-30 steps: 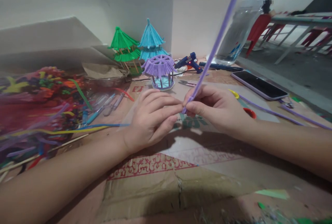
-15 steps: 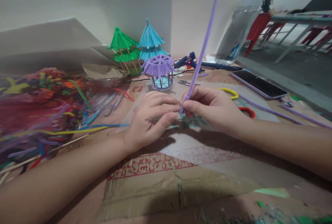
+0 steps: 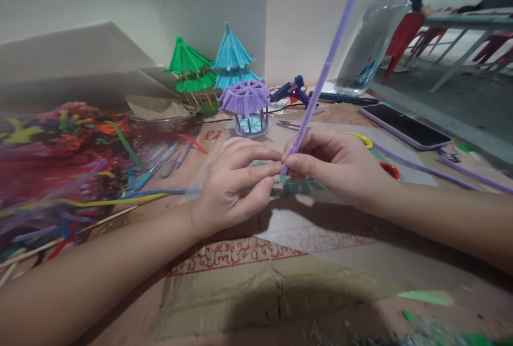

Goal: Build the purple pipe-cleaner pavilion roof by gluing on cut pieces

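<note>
Between thumb and fingers, my right hand [image 3: 331, 162] pinches the lower end of a long purple pipe cleaner [image 3: 320, 81], which rises up and to the right. My left hand [image 3: 240, 178] is beside it, thumb and fingers apart, its fingertips at the pipe cleaner's lower end. Just beyond the hands stands a small purple-roofed pavilion [image 3: 245, 101]. Behind it are a blue tiered tower [image 3: 233, 52] and a green tiered tower [image 3: 190, 63]. Under the hands lies a sheet on patterned cardboard [image 3: 216, 287].
A heap of coloured pipe cleaners [image 3: 60, 159] fills the left side. A glue gun [image 3: 292, 91] with a red light, small scissors, a plastic bottle [image 3: 364, 47] and a phone [image 3: 405, 127] stand or lie behind and right. Scissors with yellow and red handles [image 3: 390, 171] are partly behind my right arm.
My left thumb has drawn away from the fingertips, widening the gap. The purple pipe cleaner and right hand appear slightly further right, and the view has shifted a little.
</note>
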